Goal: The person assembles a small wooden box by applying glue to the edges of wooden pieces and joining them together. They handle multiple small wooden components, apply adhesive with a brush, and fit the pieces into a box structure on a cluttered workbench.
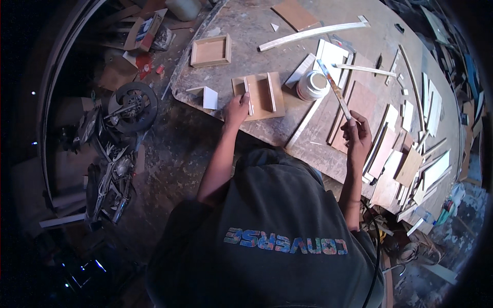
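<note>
My left hand is closed on the left upright slat of a small wooden board. Two narrow slats stand on that board, roughly parallel, and it lies near the table's front edge. Held up in my right hand is a long flat stick, stained brown and bluish toward its far tip. The tip is close to the rim of an open white tub with pale brownish contents; whether they touch, I cannot tell. A white angled piece stands left of the board.
A shallow wooden tray-like frame rests at the table's back left. Strips and panels crowd the right side, and a long pale strip lies at the back. On the floor at left are a wheel and metal parts. A black cable hangs beside my right arm.
</note>
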The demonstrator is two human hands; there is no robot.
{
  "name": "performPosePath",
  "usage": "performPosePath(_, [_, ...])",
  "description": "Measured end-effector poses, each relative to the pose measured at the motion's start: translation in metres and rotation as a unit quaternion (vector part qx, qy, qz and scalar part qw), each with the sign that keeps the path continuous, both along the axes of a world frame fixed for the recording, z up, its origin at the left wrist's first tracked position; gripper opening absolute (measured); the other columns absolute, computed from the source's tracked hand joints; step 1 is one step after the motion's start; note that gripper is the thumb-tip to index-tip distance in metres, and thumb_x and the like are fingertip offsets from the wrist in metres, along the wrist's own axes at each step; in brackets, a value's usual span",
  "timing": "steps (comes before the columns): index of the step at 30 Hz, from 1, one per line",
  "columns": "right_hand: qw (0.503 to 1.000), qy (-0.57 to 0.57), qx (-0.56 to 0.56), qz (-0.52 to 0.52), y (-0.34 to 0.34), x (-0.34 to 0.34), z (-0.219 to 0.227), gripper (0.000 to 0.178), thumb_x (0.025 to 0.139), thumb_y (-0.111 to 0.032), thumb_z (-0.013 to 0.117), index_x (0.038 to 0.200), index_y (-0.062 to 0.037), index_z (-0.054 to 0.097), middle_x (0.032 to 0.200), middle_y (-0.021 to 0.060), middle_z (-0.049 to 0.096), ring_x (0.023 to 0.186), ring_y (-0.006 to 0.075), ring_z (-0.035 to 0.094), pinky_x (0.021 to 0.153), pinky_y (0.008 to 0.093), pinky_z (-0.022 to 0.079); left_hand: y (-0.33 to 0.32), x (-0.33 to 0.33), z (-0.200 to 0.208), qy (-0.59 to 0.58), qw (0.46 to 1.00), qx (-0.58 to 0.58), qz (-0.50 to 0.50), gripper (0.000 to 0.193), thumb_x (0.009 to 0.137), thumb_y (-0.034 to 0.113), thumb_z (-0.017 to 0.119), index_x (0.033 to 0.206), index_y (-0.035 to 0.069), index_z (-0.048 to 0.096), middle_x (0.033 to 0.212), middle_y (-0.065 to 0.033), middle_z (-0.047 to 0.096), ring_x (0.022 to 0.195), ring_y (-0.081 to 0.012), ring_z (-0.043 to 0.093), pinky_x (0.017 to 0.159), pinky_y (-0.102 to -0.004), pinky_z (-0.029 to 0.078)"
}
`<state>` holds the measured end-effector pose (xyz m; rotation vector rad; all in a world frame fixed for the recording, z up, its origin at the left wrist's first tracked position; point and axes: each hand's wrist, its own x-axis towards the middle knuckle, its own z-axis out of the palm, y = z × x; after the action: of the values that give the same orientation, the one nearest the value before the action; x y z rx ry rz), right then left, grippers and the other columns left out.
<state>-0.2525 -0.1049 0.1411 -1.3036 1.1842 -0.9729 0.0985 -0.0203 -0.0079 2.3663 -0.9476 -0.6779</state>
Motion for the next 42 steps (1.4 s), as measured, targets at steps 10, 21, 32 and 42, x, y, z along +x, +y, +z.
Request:
performPosePath(10, [1.000,-0.001,0.013,0.006,0.001,0.007,0.000,0.031,0.100,-0.023,0.057,0.124,-0.0033,0.059,0.082,0.0017,0.064,0.066,0.0051,0.051,0.057,0.0196,0.037,0.033,0.036,0.068,-0.165,0.954,-0.217,0.126,0.042,0.083,0.014,0.070,0.124,0.007,0.062,0.091,-0.0152,0.065,0.091,-0.0341,0.063,0.084,-0.0444,0.049])
performPosePath(21, [0.999,-0.034,0.014,0.020,0.002,0.014,-0.007,0.025,0.100,-0.018,0.059,0.120,-0.0031,0.061,0.079,0.0039,0.065,0.065,0.0050,0.053,0.057,0.0198,0.040,0.036,0.058,0.074,-0.117,0.974,-0.079,0.177,0.071,0.082,0.007,0.070,0.146,0.019,0.042,0.090,-0.0150,0.068,0.090,-0.0366,0.065,0.082,-0.0472,0.050])
performPosePath(32, [0.999,-0.028,0.020,0.029,0.005,0.017,-0.007,0.026,0.100,-0.020,0.059,0.120,-0.0030,0.061,0.078,0.0046,0.064,0.062,0.0051,0.052,0.053,0.0203,0.039,0.049,0.074,0.075,-0.098,0.936,-0.293,0.168,0.054,0.085,0.003,0.070,0.135,0.002,0.050,0.095,-0.0128,0.069,0.085,-0.0250,0.065,0.080,-0.0373,0.051])
performPosePath(42, [0.995,-0.053,0.052,0.060,0.007,0.023,0.002,0.034,0.099,-0.020,0.059,0.129,-0.0037,0.058,0.083,0.0048,0.067,0.066,0.0065,0.055,0.057,0.0197,0.040,0.048,0.074,0.142,0.441,0.679,-0.541,0.228,0.050,0.098,0.034,0.060,0.134,0.001,0.051,0.132,-0.0151,0.059,0.124,-0.0268,0.055,0.107,-0.0415,0.041])
